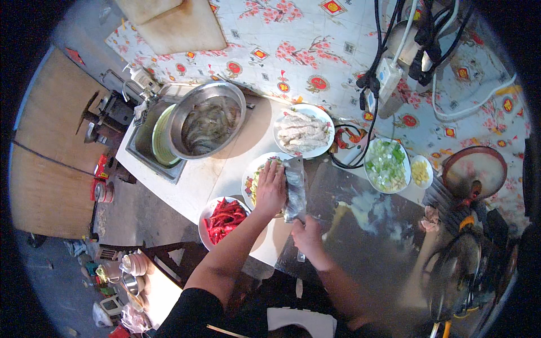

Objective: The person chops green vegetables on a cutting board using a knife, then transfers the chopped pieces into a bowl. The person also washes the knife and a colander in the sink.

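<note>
My right hand grips the handle of a cleaver, whose broad, wet grey blade stands at the right side of a plate. My left hand lies over that plate, fingers extended, on pale yellow-green cut food beside the blade. Its palm side is hidden, along with much of the food. Near my left forearm, a white bowl holds red pepper strips. Beyond my hands, a plate carries whitish, coated-looking strips of food.
A steel basin of raw shrimp stands by the sink, partly over a green basket. Chopped scallions and yellow bits fill dishes at right. Cables and a power strip hang above. A wet dark board lies at right.
</note>
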